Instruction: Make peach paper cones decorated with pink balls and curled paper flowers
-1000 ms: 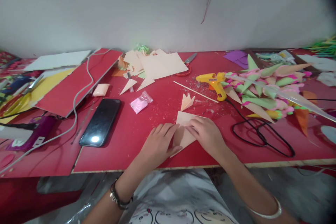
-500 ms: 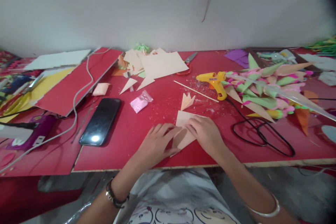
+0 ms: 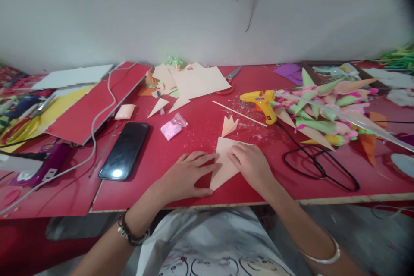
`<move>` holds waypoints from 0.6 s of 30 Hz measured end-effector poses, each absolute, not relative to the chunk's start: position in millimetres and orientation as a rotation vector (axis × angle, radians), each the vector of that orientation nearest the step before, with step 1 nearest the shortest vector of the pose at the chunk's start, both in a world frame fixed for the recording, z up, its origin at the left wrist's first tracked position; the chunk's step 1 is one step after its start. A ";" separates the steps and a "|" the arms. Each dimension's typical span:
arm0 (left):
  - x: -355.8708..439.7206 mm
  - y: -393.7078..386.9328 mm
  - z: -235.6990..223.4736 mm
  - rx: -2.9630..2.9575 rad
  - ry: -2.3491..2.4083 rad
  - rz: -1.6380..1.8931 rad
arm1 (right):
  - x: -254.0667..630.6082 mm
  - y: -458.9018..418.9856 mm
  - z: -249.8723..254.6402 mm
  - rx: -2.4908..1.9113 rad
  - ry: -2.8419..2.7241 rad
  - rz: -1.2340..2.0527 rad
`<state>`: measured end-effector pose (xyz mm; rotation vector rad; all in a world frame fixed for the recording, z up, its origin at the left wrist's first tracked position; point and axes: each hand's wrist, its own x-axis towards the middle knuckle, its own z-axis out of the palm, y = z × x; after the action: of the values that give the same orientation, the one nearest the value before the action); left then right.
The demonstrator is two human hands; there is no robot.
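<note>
A cream paper sheet [image 3: 223,166] lies flat on the red table near its front edge. My left hand [image 3: 190,174] rests at the sheet's left edge, its fingers spread and stretched, the fingertips on or beside the paper. My right hand [image 3: 250,161] is on the sheet's right side with fingers curled and drawn together against the paper; its fingertips are partly hidden. Just beyond the sheet stands a small pleated cream paper piece [image 3: 229,126] with pointed tips. Farther right lies a yellow glue gun [image 3: 263,102] with a black cord.
A phone [image 3: 124,151] lies left of my hands, near a pink packet [image 3: 174,126]. Behind are cream paper scraps [image 3: 200,82], scissors [image 3: 229,82] and a thin stick [image 3: 239,113]. Paper cones [image 3: 323,108] are heaped at right. A red board [image 3: 97,103] and grey cable lie left.
My left hand has shifted slightly left, its thumb and fingers spreading wider and uncovering more of the sheet. My right hand stays on the paper nearly unchanged. The view has tilted slightly.
</note>
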<state>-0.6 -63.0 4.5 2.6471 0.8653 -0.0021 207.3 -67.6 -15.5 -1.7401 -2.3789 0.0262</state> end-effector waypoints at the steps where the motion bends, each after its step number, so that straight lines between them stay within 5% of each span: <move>1: -0.8 -62.2 4.5 2.648 0.861 -0.015 | 207.2 -67.8 -15.5 -1.743 -2.376 0.027; 7: -0.6 -60.4 5.1 2.643 0.874 -0.031 | 207.4 -83.5 -9.6 -1.532 -2.328 -0.111; 12: 0.0 -59.6 5.4 2.615 0.897 -0.045 | 210.6 -110.3 -2.7 -1.014 -2.596 0.215; 18: 0.2 -59.4 5.6 2.604 0.893 -0.078 | 218.9 -119.5 -1.9 -1.106 -2.617 0.255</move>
<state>0.2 -59.4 5.6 2.6042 0.8926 -0.0777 218.9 -119.5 -1.9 -1.1065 -2.6165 0.2547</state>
